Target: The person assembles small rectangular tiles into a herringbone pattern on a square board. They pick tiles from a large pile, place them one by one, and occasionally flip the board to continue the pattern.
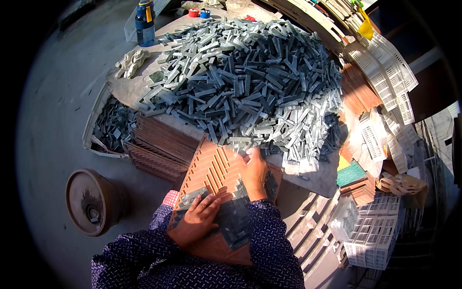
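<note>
A terracotta-coloured tray (pixel 197 166) with slanted slots lies before me, tilted. Dark grey stone strips (pixel 233 219) fill part of it in a herringbone pattern, while slots toward its far left side are bare. My left hand (pixel 195 219) rests flat on the tray's left part, fingers stretched over the laid strips. At the tray's far edge is my right hand (pixel 252 173), its fingers curled together against the near edge of a big heap of loose grey stone strips (pixel 255 77). What its fingertips hold, if anything, is hidden.
Stacked brown trays (pixel 161 144) stand left of my tray, beside a white crate (pixel 91 123) of dark pieces. A round brown bin (pixel 91 202) is on the floor. White gloves (pixel 131 63) and a blue bottle (pixel 145 24) lie behind. White plastic baskets (pixel 373 241) stand at the right.
</note>
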`<state>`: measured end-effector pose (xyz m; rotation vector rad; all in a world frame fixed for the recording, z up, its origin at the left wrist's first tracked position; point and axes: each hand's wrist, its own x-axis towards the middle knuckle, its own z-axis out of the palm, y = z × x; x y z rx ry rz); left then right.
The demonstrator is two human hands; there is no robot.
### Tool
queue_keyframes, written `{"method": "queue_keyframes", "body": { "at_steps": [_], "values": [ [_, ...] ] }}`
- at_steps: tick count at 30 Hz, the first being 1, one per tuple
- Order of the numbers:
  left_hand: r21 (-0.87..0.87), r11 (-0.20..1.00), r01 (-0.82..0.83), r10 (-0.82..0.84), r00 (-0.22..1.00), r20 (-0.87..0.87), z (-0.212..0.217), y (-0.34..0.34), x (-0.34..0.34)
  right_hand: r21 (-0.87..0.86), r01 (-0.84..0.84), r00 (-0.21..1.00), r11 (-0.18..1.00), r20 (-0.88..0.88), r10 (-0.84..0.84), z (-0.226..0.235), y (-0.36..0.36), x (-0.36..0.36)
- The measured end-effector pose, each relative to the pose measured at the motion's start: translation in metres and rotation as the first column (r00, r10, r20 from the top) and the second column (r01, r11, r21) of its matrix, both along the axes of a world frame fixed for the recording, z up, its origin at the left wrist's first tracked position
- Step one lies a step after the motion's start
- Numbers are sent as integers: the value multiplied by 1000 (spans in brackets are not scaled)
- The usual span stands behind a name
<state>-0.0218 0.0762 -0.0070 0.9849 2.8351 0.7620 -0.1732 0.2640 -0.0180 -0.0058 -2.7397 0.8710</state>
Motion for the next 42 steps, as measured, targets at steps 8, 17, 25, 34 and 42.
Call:
{"method": "queue_keyframes", "body": {
  "at_steps": [8,17,25,34,42],
  "values": [
    [169,979,-115,154,958,-240,0,18,-119,-491,121,963,863,268,17,0,19,11],
    [-80,949,-306,288,940,-180,-9,47,-167,-860,80,886,504,294,360,17,29,51],
    [265,935,-235,246,969,-8,5,-29,-120,-323,-288,885,901,270,379,27,-22,88],
    [321,887,-332,324,943,80,-4,-60,-45,-27,-385,900,923,211,381,22,-46,99],
    [329,869,-369,373,926,55,-5,-55,-38,74,-348,926,935,184,330,25,-49,101]
  ]
}}
